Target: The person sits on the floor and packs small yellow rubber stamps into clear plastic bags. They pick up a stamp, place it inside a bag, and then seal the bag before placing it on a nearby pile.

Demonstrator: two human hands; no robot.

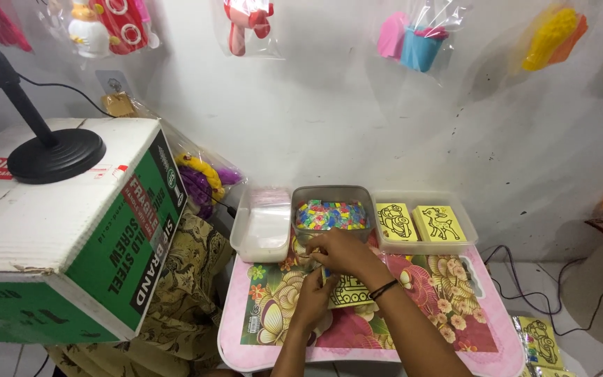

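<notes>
White wall and a pink floral table frame the work: both hands, left hand and right hand, close together on a yellow picture card just near the tub of coloured packets. Risk: the card could slip sideways.

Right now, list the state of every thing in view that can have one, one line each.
Left hand: closed on the yellow card.
Right hand: pinching at the card's top edge.
Yellow card: held over the pink table.
Middle tub: open, full of coloured bits.
Left tub: open.
Right tub: open, holding yellow cards.
</notes>
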